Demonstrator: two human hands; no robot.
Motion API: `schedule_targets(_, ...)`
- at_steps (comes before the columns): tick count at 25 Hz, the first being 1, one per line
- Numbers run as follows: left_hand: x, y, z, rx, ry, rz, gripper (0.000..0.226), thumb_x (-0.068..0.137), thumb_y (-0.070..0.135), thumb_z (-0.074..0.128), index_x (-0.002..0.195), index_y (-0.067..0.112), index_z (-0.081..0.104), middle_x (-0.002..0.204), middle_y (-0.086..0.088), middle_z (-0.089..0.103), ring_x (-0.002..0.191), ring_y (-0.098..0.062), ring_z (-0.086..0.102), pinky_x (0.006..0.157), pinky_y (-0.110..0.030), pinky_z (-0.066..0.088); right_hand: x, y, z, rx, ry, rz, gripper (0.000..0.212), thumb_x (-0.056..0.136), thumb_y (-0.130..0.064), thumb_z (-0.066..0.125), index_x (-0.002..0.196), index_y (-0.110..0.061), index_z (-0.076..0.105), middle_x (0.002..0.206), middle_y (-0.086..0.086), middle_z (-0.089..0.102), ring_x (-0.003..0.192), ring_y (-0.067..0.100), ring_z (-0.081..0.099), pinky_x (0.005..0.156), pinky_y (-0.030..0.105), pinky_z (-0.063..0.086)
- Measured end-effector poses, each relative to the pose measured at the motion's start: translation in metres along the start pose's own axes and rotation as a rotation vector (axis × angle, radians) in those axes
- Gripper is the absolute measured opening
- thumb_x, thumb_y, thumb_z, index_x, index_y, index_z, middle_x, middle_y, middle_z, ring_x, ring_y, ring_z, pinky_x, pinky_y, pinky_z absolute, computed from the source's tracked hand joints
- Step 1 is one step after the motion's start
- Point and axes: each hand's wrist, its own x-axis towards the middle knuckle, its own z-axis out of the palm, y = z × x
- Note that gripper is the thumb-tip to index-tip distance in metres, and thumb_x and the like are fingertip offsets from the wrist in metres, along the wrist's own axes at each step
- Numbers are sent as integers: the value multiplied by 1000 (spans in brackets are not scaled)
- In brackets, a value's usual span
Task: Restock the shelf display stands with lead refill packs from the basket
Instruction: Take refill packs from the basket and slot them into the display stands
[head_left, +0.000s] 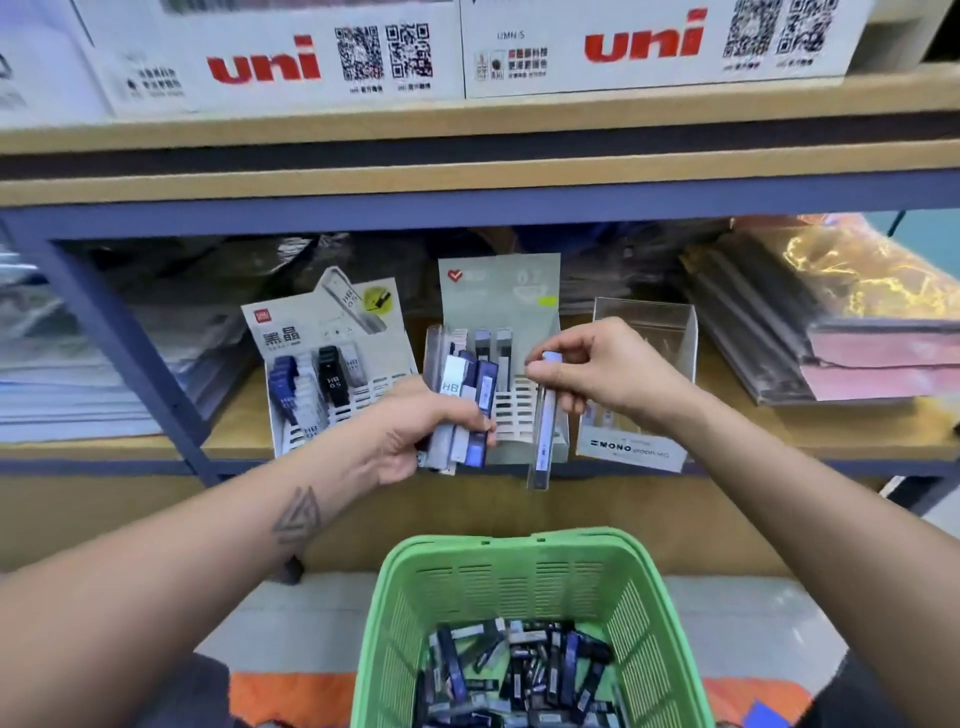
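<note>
Head view | we're gripping a bunch of lead refill packs (470, 410) in our left hand (415, 431) | right hand (597, 371) pinching one clear pack (544, 421) before the middle display stand (511, 312) | green basket (524, 571) below holding more packs

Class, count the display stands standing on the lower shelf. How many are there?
3. The left stand, the middle stand behind both hands, and the clear MONO stand on the right. Others may be hidden.
</note>
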Motion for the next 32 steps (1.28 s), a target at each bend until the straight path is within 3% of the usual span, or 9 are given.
schedule_targets(3,6,23,-6,-53,42,20,32,74,-16,67,105,-12,68,88,-25,73,69,-29,73,68,-44,63,13,-6,0,23,-55,1,26,99,-12,63,124,-5,67,77,20,74,63,19,70,64,25,57)
schedule_targets(5,9,30,-16,-69,62,22,34,70,-15,69,104,-14,67,94,-28,71,72,-30,72,74,-47,62,22,-12,14,23,-70,-32,20,99,-8,62,119,-6,65,74,18,73,61,19,71,61,26,57)
schedule_targets(10,12,43,-60,-123,160,24,14,76,-15,65,85,-4,66,76,-22,71,64,-28,72,62,-39,63,53,-32,61,41,-2,-133,7,90,-7,73,96,-7,69,78,15,74,68,27,73,71,39,63)
schedule_targets(13,11,49,-89,-151,214,22,29,74,-14,67,102,-7,64,80,-24,71,69,-31,73,61,-42,60,67,-42,76,7,27,-168,8,92,-6,71,100,-5,71,86,15,74,75,29,74,73,34,63)
schedule_targets(16,11,47,-100,-161,223,10,41,72,-14,68,111,-7,61,84,-25,72,71,-33,74,58,-40,59,77,-48,74,-113,27,-147,10,96,-9,66,105,-11,70,80,6,73,71,20,74,70,25,61)
schedule_targets(20,19,48,-88,-147,189,11,25,75,-14,68,98,-5,62,81,-23,71,71,-31,73,65,-42,62,87,-53,43,-177,26,-144,9,93,-8,70,102,-6,69,75,10,73,66,20,74,69,32,63)
schedule_targets(22,23,50,-75,-135,171,-5,26,78,-12,68,102,-5,62,77,-20,72,68,-27,73,64,-39,63,88,-48,29,-195,68,-156,6,90,-10,75,95,-11,71,76,8,73,67,20,74,72,36,64)
schedule_targets(26,37,53,-55,-120,186,-13,48,78,-12,67,125,-12,58,77,-20,71,59,-24,72,48,-31,57,90,-21,23,-213,160,-109,19,87,-10,78,84,-28,71,85,1,75,79,19,75,83,44,62)
schedule_targets(32,49,59,-43,-124,206,4,36,77,-13,68,111,-6,61,73,-19,71,55,-24,71,45,-28,54,93,-7,22,-222,141,-86,22,86,-10,78,87,-29,68,87,4,71,81,22,74,83,45,62)
